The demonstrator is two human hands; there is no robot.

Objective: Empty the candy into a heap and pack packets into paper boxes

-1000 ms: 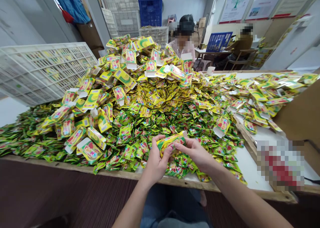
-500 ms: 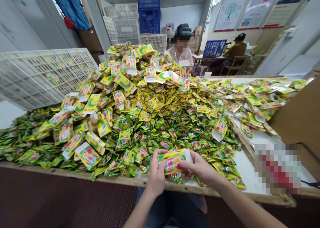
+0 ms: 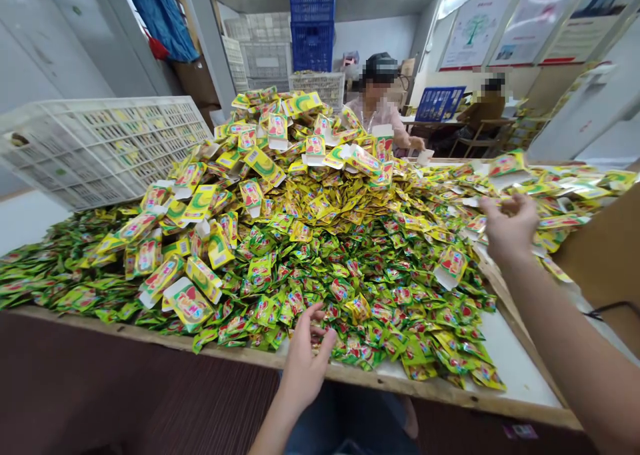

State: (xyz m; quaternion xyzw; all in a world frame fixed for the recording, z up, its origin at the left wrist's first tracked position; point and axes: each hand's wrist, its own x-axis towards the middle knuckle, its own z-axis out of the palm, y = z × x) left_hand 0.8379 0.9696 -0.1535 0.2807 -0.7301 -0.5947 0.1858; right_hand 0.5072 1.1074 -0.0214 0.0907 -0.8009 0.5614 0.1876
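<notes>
My left hand is open with nothing in it, its fingers slightly curled and apart. It hovers over the front edge of a heap of small green sachets. Out to the right, my right hand is open with bent fingers. Just beyond its fingertips is a yellow-green printed carton, apart from the hand and above the pile of cartons on that side. More cartons lie on the left of the heap, some with white flaps open. Yellow sachets lie behind the green ones.
A white plastic crate leans on the left, full of packs. A wooden strip divides the table on the right, beside a cardboard box. Across the heap sits a co-worker; another person sits farther back.
The carton held in both hands has left them and is now at the far right. My right hand has swung right and opened. My left hand has let go and opened.
</notes>
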